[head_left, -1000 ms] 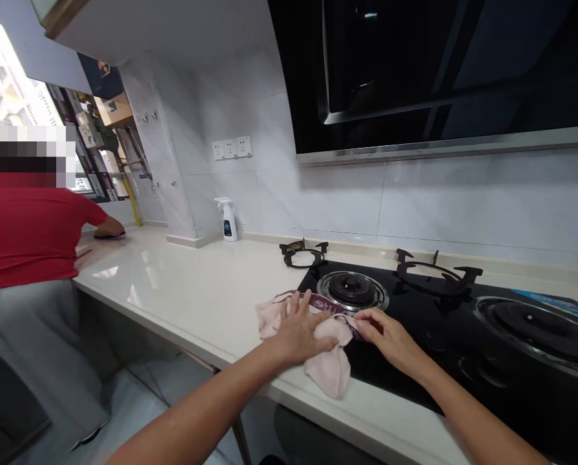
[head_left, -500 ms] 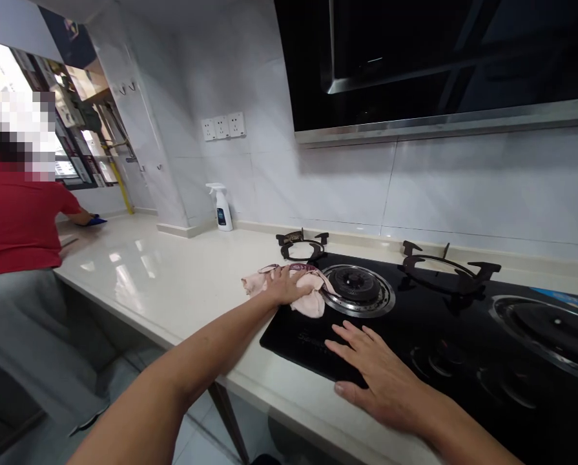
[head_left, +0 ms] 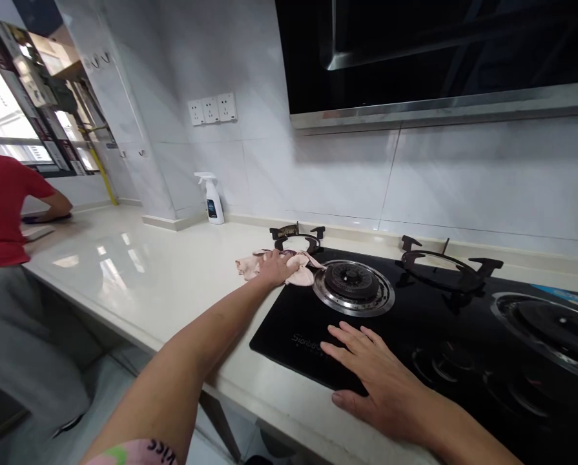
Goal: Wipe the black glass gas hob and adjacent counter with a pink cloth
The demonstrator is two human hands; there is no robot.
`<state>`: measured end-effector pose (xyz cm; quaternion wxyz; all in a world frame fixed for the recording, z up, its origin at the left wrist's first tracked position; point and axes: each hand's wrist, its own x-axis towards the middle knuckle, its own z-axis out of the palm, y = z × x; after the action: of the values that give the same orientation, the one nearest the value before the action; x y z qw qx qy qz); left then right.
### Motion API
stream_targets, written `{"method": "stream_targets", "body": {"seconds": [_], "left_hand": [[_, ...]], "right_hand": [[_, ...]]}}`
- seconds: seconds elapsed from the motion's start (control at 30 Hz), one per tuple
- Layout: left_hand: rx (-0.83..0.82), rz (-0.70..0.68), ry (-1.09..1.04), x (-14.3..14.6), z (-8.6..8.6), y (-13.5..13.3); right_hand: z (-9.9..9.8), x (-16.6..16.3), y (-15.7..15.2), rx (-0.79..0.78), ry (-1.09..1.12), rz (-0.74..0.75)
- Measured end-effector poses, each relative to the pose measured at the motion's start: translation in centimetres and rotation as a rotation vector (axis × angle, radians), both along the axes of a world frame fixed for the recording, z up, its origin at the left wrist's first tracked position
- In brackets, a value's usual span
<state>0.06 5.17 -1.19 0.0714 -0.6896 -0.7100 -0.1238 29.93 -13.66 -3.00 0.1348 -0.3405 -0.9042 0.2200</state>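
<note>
Crumpled pale-pink cloth (head_left: 299, 274): L arm (head_left: 192, 352) is outstretched fwd, L hand (head_left: 275, 268) lies flat w/ cloth beneath; R hand (head_left: 378, 374) splayed.

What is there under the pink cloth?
The pink cloth lies partly on the white countertop, partly on the black cooktop, with the left hand on top. Anything else beneath is covered.

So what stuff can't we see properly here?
All in the head view:
Cloth: the part beneath the left hand is covered by it.
Spray bottle: its label's words are too small to read.
Right burner: cut off by the picture's right edge.
Dark thing by the other person's hand: too small and blurred to name.
</note>
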Motion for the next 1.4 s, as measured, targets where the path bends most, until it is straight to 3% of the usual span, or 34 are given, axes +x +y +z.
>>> {"method": "stream_targets", "body": {"seconds": [0.17, 0.57, 0.77, 0.87, 1.0, 1.13, 1.4], "left_hand": [[0.059, -0.041, 0.042, -1.0, -0.1, -3.1], [0.036, -0.132, 0.059, -2.9, 0.1, -18.7], [-0.012, -0.237, 0.061, -2.8, 0.0, -23.1], [-0.048, -0.269, 0.055, -2.0, 0.2, -22.8], [-0.124, -0.289, 0.013, 0.1, 0.9, -20.2], [-0.16, -0.235, 0.014, 2.4, 1.2, -15.7], [-0.048, -0.095, 0.01, 4.9, -0.1, -5.6]], "right_hand": [[0.6, 0.0, -0.2, -0.032, -0.068, -0.003], [-0.2, -0.2, 0.1, 0.046, -0.081, -0.011], [0.8, -0.3, -0.4, 0.051, -0.147, -0.003], [0.8, -0.5, -0.5, 0.056, -0.17, -0.015], [0.5, -0.5, -0.4, 0.072, -0.169, -0.025], [0.5, -0.5, -0.3, 0.068, -0.165, -0.019], [2.4, -0.7, -0.9, -0.018, -0.187, -0.018]]}}
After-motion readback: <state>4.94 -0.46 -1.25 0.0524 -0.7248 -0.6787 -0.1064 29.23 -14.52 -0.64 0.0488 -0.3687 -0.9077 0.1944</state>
